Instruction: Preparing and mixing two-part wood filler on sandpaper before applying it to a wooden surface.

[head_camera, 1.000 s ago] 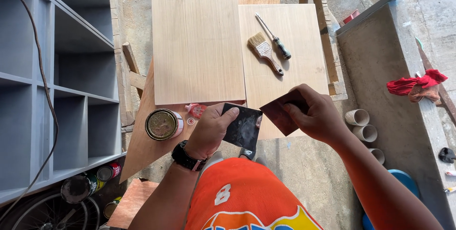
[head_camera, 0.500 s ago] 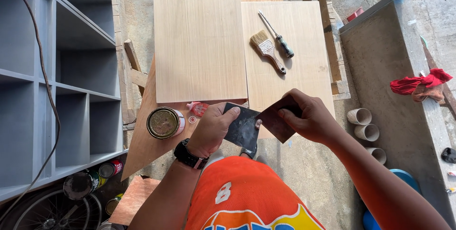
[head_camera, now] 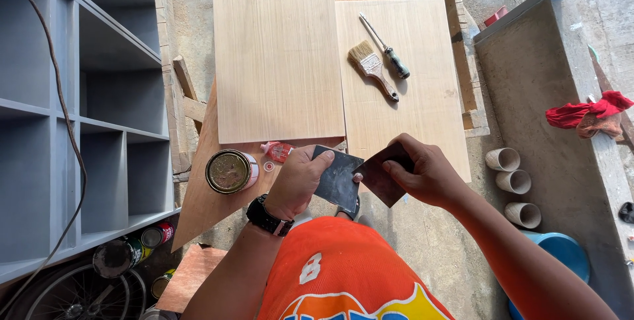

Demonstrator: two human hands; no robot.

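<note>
My left hand (head_camera: 298, 181) grips a dark square flat piece (head_camera: 337, 179) smeared with pale paste. A black watch sits on that wrist. My right hand (head_camera: 428, 175) pinches a second, reddish-brown flat piece (head_camera: 378, 178), whose edge meets the dark one. Both hands hover over the near end of two pale wooden boards, a wide one (head_camera: 277, 49) and a narrower one (head_camera: 406, 102). A paintbrush (head_camera: 372, 68) and a screwdriver (head_camera: 386, 47) lie on the narrower board.
A round tin (head_camera: 230, 171) and a small red-capped tube (head_camera: 275, 151) sit on a brown plywood sheet (head_camera: 201, 194) at left. A grey shelf unit (head_camera: 79, 108) stands further left. Cardboard tubes (head_camera: 512, 184), a red rag (head_camera: 584, 114) and a blue tub (head_camera: 561, 254) are at right.
My right hand has brought the reddish-brown piece down and left until its edge touches the dark piece. My left hand has hardly moved.
</note>
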